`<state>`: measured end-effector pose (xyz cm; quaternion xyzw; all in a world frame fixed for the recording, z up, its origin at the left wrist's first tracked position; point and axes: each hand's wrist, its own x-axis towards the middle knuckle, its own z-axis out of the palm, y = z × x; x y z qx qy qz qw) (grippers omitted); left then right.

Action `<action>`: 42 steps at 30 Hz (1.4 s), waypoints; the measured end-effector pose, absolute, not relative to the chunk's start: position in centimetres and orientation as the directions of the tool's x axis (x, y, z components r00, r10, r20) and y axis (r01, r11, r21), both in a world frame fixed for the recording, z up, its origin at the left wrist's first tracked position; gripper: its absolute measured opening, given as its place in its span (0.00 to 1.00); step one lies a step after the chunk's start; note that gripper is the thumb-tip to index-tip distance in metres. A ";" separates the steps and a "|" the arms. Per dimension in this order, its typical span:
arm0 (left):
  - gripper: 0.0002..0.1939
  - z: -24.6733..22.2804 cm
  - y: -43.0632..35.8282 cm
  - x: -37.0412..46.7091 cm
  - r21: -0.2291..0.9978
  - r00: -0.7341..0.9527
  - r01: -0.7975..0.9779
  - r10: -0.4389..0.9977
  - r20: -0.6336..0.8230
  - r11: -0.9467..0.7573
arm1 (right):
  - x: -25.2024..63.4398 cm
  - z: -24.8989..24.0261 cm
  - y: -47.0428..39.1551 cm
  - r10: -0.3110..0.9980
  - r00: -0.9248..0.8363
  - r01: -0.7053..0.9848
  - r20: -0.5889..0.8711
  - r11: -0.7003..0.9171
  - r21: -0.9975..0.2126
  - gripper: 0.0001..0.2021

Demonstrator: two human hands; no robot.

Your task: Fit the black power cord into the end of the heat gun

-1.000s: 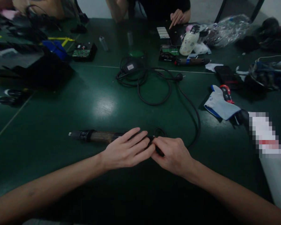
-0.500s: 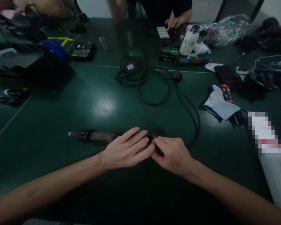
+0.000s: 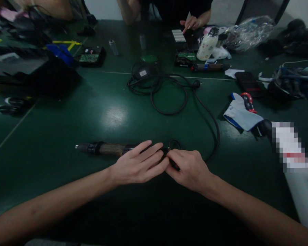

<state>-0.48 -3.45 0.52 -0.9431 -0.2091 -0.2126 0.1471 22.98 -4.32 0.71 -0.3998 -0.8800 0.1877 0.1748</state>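
Note:
An electric screwdriver point(image 3: 109, 149) lies lengthwise on the green table, its metal tip pointing left. My left hand point(image 3: 141, 164) is laid over its rear part with long fingers curved round it and covering that end. Close against those fingertips, my right hand point(image 3: 188, 169) is closed in a pinch at the rear end, on what looks like the cable's connector; the fingers mostly hide it. A small black loop point(image 3: 175, 140) shows just behind the fingers. The black power cable point(image 3: 218, 133) curves up from the right hand's far side.
Coiled cable with a black adapter point(image 3: 143, 72) lies ahead. To the right are a white-blue glove point(image 3: 242, 114), a red-black handle point(image 3: 248, 101) and a bowl-like holder point(image 3: 282, 90). A black tray point(image 3: 41, 73) stands left. Another person's hand point(image 3: 191, 24), a bottle point(image 3: 207, 46) and circuit boards are across the table.
My hands and the screwdriver stay almost in place, with only a slight shift of the left fingers. Across the table, the other person's hand moves slightly.

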 end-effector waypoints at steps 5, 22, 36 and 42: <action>0.14 0.4 -3.6 -0.5 -0.191 0.819 0.487 0.369 0.440 -0.852 | 23.0 0.8 -4.3 0.772 -0.618 0.640 0.148 0.603 -0.476 0.07; 0.12 0.5 -3.3 -0.6 -0.185 0.829 0.454 0.336 0.447 -0.872 | 23.0 0.7 -4.3 0.771 -0.625 0.646 0.121 0.598 -0.475 0.08; 0.14 0.5 -3.4 -0.5 -0.205 0.835 0.458 0.339 0.434 -0.865 | 23.0 0.6 -4.4 0.776 -0.617 0.637 0.129 0.589 -0.496 0.07; 0.13 0.6 -3.4 -0.5 -0.199 0.839 0.450 0.335 0.430 -0.871 | 23.0 0.4 -4.3 0.775 -0.620 0.636 0.124 0.589 -0.499 0.08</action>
